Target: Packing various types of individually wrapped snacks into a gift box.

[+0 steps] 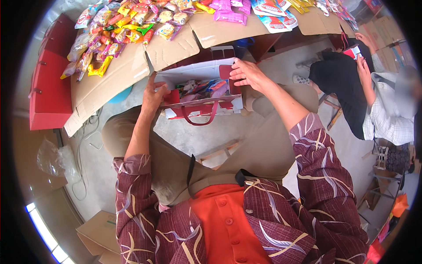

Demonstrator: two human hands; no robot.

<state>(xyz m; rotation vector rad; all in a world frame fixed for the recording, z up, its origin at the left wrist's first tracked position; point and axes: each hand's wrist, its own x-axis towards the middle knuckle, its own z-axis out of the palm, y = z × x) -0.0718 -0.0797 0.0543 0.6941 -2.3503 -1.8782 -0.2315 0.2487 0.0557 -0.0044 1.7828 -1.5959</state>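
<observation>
An open gift box (202,69) with white inner walls and a dark red cord handle (211,115) is between my knees. Colourful snack packets (204,89) lie inside it. At its left end, my left hand (154,94) closes round the edge beside a small red flap (172,96). My right hand (250,75) is at the far right corner, its fingers apart and touching another red end flap (226,71). Both flaps are folded up or inward, and the lid side stands raised away from me.
A cardboard-covered table (171,53) beyond the box bears heaped snacks (127,26), pink packets (231,16) and blue-white pouches (274,17). Red boxes (50,88) stand at the left. A co-worker (343,75) sits at the right, holding a small red-white item. A cardboard carton (99,233) lies lower left.
</observation>
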